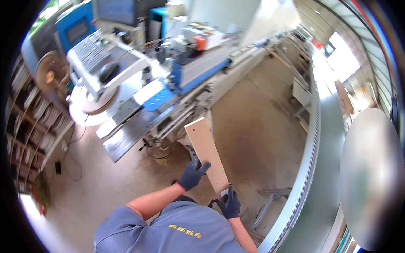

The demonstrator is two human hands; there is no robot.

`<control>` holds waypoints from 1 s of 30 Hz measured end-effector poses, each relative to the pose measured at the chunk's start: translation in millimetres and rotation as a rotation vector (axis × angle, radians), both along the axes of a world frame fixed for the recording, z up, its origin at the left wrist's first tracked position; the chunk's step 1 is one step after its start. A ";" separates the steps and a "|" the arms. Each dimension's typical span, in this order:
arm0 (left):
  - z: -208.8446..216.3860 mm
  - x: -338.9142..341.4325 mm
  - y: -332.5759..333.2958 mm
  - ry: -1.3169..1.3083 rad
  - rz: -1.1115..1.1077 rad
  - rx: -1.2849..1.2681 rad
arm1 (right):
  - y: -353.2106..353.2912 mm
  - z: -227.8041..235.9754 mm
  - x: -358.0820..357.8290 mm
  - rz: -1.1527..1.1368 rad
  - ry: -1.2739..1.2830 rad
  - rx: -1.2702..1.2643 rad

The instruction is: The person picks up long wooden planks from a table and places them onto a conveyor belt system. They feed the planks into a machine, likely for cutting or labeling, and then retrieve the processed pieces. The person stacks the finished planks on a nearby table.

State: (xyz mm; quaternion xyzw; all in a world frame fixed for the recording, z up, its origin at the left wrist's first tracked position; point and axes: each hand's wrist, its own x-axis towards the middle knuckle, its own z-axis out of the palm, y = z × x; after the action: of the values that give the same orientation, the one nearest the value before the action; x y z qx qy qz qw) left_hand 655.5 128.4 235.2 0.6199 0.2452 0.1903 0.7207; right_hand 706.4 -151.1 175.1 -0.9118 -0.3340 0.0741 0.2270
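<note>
A long, narrow beige board [209, 147] with a pale end edge hangs tilted in front of my body, one small hole showing near its far end. My left hand [193, 174], in a dark glove, grips its left long edge with the thumb over the face. At the near right corner my right hand [230, 205], also gloved, is closed on the board's end. Beside those fingers a small white label [224, 192] shows on the board. The fingers beneath the board are hidden.
An edge-banding machine [168, 101] with a metal side table [128, 137] stands ahead and left. A long conveyor [312, 156] curves along my right. Shelves [36, 122] with rolls of banding and a brown fan [51, 76] are at left. A metal stand leg [270, 202] stands near right.
</note>
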 end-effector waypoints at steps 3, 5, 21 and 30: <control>-82.8 -3.1 57.6 -0.109 0.396 -0.207 | 76.7 22.2 22.0 0.277 -0.046 -0.127; -127.2 3.7 81.3 -0.220 0.642 -0.097 | 124.9 38.2 30.1 0.334 -0.028 -0.236; -84.6 42.4 184.7 -0.023 0.663 -0.312 | 281.4 63.3 114.3 0.484 0.046 -0.463; -84.9 121.8 194.6 -0.037 0.653 -0.353 | 295.0 69.1 190.2 0.438 0.060 -0.520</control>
State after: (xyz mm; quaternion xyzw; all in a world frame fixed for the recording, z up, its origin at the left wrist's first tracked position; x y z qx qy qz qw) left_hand 777.2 323.0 150.3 0.3715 0.4462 0.3760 0.7221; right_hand 896.6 143.9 244.2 -0.8432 -0.4851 0.2304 -0.0246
